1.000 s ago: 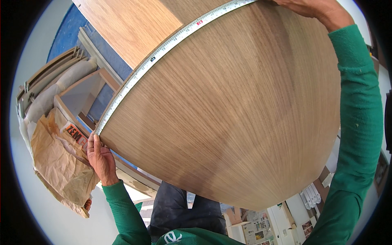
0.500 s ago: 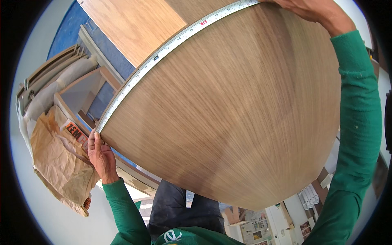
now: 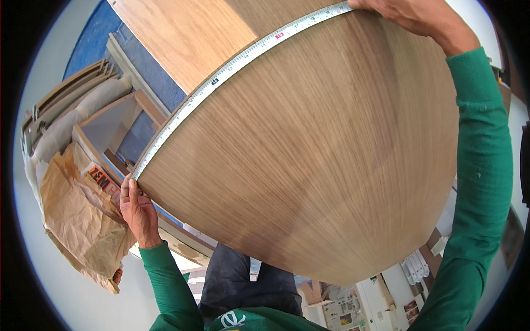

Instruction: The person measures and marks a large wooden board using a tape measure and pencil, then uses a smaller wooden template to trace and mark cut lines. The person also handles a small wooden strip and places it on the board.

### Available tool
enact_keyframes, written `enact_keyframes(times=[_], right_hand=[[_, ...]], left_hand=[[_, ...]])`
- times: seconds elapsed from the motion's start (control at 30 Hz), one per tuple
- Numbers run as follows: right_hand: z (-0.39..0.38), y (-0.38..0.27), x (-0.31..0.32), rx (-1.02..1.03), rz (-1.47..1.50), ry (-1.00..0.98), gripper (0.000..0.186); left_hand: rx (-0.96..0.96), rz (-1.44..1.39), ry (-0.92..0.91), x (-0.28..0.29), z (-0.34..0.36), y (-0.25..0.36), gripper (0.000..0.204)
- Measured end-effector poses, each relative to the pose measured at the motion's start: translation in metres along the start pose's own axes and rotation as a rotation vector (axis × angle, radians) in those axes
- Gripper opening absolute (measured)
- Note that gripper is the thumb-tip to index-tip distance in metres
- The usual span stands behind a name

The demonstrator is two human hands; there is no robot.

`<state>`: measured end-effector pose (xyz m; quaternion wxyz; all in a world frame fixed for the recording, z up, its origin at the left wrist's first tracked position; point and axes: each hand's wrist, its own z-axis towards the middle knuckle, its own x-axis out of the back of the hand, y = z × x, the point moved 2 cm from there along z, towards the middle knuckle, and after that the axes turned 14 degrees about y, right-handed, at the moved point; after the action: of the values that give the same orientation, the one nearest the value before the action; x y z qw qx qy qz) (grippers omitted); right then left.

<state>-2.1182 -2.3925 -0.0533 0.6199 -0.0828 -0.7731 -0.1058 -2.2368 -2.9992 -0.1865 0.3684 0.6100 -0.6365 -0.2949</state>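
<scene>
A large brown wood-grain panel (image 3: 309,154) fills the middle, its edges bent by the lens. Along its far left edge runs a white metal tape measure blade (image 3: 237,67), stretched from one corner towards the upper right. My left hand (image 3: 139,215) pinches the blade's near end at the panel's left corner, thumb on top. At the upper right, my right hand (image 3: 417,19) has its fingertips closed on the other end of the visible blade, against the panel's far edge. Whether a tape case is under that hand cannot be seen.
Beyond the taped edge lies a lighter oak-coloured board (image 3: 187,38). On the left are crumpled brown paper (image 3: 83,215), an open wooden frame (image 3: 105,129) and a wrapped roll (image 3: 83,113). Blue sheeting (image 3: 149,66) shows behind. Printed sheets (image 3: 343,306) lie lower right.
The right hand's fingertips have shifted slightly left along the far edge. Blade and oak-coloured board sit a little further right and lower in view. The left hand keeps its pinch.
</scene>
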Motion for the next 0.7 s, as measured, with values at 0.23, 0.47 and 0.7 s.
enact_keyframes(times=[0.23,0.47,0.7], right_hand=[[-0.0024,-0.0018,0.0001,0.020,-0.005,0.019,0.034],[-0.0002,-0.0035,0.0013,0.003,-0.022,-0.022,0.034],[-0.0048,-0.0049,0.0007,-0.012,-0.013,0.018,0.034]], left_hand=[[0.017,-0.006,-0.001,0.0026,0.0012,-0.0008,0.030],[0.026,-0.015,0.007,-0.0017,-0.0021,0.0010,0.030],[0.018,-0.024,-0.012,-0.0042,-0.0025,0.0014,0.029]])
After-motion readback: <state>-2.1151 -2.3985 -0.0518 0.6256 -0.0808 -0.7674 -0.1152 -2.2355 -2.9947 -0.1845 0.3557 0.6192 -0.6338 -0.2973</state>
